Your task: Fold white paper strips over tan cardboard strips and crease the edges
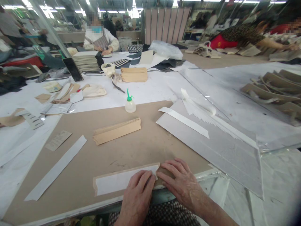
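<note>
Near the table's front edge lies a tan fabric strip (94,185) with a narrower white strip (113,182) on top, its tan border showing around the white. My left hand (137,194) rests on the right part of this pair, fingers bent and close together, pressing it down at the end. From the right, my right hand (182,182) reaches in with its fingers stretched and apart, the tips at the strip's right end. Whether the right fingertips pinch the tan edge is hard to see. Beyond them sits a folded stack of tan strips (117,131).
A squeeze bottle (130,105) with a green nozzle stands behind the stack. One white strip (56,168) lies at left beside a paper tag (58,140). At right, a grey board (225,153) carries more white strips (185,121). A co-worker (100,40) sits across the table.
</note>
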The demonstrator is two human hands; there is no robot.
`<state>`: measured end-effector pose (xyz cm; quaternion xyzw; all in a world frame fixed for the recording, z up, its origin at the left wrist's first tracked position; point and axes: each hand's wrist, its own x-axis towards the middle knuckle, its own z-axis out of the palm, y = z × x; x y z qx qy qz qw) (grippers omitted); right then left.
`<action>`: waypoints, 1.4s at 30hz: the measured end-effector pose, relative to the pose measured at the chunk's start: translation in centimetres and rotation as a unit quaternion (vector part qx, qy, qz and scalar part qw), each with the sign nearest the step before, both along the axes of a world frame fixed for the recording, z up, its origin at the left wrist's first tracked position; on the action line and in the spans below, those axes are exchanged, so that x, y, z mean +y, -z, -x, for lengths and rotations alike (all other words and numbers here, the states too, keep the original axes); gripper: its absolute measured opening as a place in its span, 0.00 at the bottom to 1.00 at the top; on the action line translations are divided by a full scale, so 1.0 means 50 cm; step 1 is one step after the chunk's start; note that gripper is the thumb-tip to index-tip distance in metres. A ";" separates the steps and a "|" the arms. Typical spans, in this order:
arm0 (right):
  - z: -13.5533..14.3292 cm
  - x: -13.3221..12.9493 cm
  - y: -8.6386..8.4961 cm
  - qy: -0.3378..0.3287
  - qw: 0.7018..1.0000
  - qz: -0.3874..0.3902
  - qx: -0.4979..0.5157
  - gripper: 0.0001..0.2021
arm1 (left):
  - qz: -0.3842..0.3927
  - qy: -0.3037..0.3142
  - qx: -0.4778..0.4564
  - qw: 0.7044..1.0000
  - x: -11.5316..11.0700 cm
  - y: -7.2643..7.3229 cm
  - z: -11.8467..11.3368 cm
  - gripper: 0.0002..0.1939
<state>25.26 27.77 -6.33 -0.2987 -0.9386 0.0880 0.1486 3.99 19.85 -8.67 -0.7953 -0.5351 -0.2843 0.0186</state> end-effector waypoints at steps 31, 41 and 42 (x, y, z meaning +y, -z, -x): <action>-0.008 0.003 0.001 -0.003 0.989 0.073 0.127 0.18 | 0.073 0.004 -0.053 0.996 0.004 -0.019 -0.009 0.15; 0.008 0.001 0.006 0.024 0.994 0.030 0.106 0.20 | 0.077 -0.007 -0.049 0.996 0.034 -0.005 -0.012 0.15; 0.009 0.002 0.004 0.022 0.994 0.027 0.103 0.20 | 0.077 -0.006 -0.049 0.996 0.033 -0.002 -0.011 0.15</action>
